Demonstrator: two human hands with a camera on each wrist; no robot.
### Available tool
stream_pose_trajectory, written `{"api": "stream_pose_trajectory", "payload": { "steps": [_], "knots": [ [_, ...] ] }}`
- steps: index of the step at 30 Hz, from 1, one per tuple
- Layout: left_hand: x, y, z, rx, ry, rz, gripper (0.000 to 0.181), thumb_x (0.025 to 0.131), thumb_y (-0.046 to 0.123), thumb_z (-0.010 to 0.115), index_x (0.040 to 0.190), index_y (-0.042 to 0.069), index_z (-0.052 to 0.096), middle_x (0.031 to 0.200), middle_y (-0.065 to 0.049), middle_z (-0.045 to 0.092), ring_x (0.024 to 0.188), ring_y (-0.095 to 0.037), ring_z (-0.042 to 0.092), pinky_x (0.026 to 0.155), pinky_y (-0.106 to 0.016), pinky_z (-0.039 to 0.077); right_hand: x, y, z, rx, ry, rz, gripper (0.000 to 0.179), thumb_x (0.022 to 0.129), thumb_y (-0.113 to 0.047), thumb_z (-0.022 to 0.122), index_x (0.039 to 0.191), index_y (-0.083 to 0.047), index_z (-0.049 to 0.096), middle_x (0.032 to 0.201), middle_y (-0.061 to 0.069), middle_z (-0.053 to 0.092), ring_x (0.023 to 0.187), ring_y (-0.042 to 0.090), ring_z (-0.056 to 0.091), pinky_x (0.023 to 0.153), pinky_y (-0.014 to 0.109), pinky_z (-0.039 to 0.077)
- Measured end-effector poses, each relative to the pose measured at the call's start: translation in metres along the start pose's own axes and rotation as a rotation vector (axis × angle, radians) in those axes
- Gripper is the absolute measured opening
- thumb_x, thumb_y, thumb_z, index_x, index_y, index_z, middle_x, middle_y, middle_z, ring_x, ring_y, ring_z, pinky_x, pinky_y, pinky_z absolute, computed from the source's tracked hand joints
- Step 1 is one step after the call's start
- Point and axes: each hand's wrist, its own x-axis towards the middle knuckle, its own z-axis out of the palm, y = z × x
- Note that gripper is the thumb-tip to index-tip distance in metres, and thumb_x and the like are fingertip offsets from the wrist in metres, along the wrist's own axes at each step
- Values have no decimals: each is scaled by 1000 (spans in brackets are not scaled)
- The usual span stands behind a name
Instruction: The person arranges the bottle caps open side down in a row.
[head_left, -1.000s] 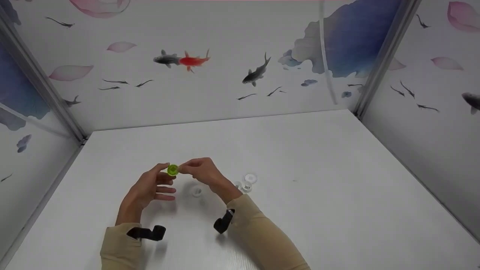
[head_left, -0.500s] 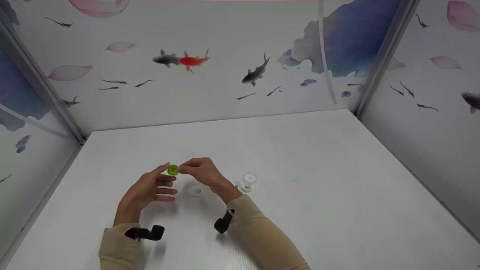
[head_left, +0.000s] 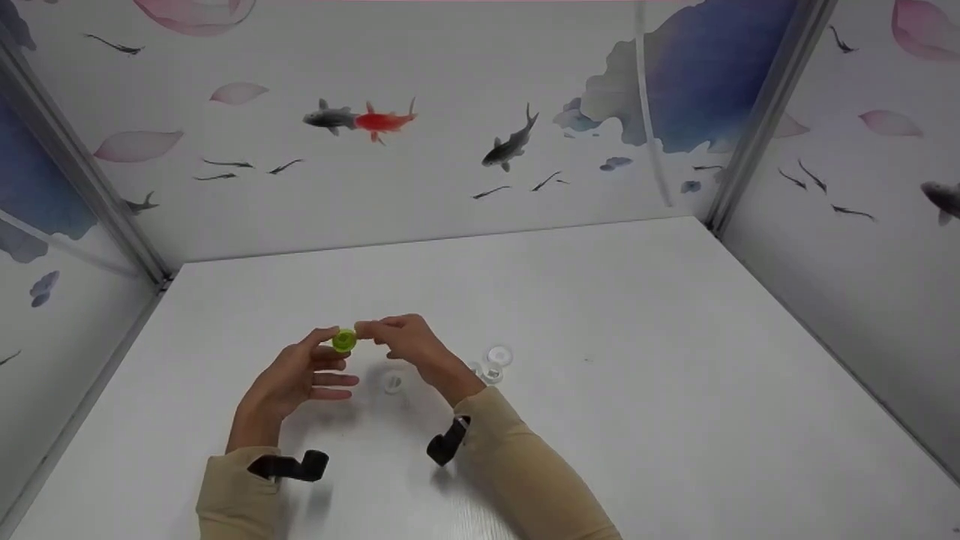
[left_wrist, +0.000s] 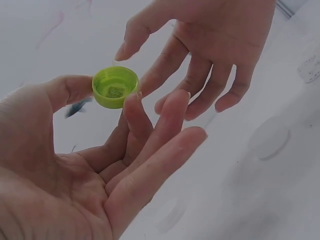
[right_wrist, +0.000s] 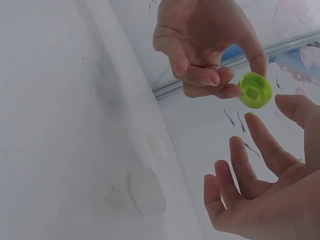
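A small round lime-green cap (head_left: 344, 340), shallow and hollow like a bottle cap, is held above the white table. My left hand (head_left: 289, 379) pinches it between thumb and a fingertip while the other fingers spread out. In the left wrist view the hollow side of the cap (left_wrist: 115, 87) shows, with a darker patch at its bottom. My right hand (head_left: 412, 345) is close on the right, thumb and fingers parted. In the right wrist view the right hand's (right_wrist: 280, 175) thumb and forefinger stand just off the cap (right_wrist: 255, 90), with a small gap.
A clear round piece (head_left: 392, 382) lies on the white table (head_left: 637, 390) beneath the hands. By my right wrist are a larger clear disc (head_left: 499, 355) and a smaller clear piece (head_left: 492, 373), with another partly hidden. Printed panels (head_left: 420, 202) enclose the table behind and at both sides.
My right thumb and forefinger have come off the cap's edge and spread apart. The cap has turned slightly and stays in my left hand, which has hardly moved.
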Motion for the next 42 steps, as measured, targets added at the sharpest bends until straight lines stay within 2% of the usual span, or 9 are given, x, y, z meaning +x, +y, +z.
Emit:
{"api": "stream_pose_trajectory", "payload": {
  "steps": [4,10,16,20,27,34,39,42],
  "knots": [
    [-1,-1,1,54,18,16,73,97,60,54,132,-4,49,104,-8,62,90,-23,76,80,-38,63,-1,-1,-2,1,-6,54,40,91,-54,66,104,-19,79,117,-4,74,122,19,61,105,44,52],
    [-1,-3,3,94,21,29,78,95,60,56,137,-6,49,109,-11,63,91,-24,76,80,-38,63,-3,-1,-1,-25,-7,104,38,88,-54,70,99,-19,80,111,-6,75,120,19,62,104,43,52],
    [-2,-4,3,125,19,55,80,94,62,58,139,-4,50,120,-18,63,95,-25,76,81,-39,63,-3,-1,-2,-25,-25,115,39,86,-53,74,103,-19,79,114,-5,74,120,19,63,104,43,53],
    [-3,-3,2,151,17,94,74,96,57,58,139,-2,52,133,-25,60,100,-26,75,83,-39,62,-2,-2,-5,-45,-70,111,41,85,-52,75,108,-18,78,117,-6,73,122,19,63,104,41,53],
    [-2,-5,2,202,47,196,69,95,52,62,138,-1,56,140,-26,57,116,-30,69,90,-37,60,2,-2,-11,-91,-155,2,42,88,-46,74,118,-16,74,124,-4,70,124,20,62,105,38,52],
    [2,-7,7,268,163,272,59,94,44,68,131,-1,62,138,-19,60,123,-29,64,93,-35,59,3,4,-18,-134,-136,-117,29,90,-41,74,115,-27,75,117,-10,71,114,12,63,107,45,48],
    [6,-10,8,331,202,334,50,94,38,70,127,1,67,133,-17,64,124,-29,64,96,-32,57,6,7,-22,-201,-133,-228,26,92,-35,73,116,-26,74,122,-8,70,123,15,59,105,44,50],
    [9,-13,8,378,220,368,46,94,36,71,125,3,69,129,-17,67,121,-29,65,100,-36,56,7,8,-25,-262,-135,-274,26,92,-35,73,117,-26,74,125,-7,68,128,18,56,105,43,51]
  ]
}}
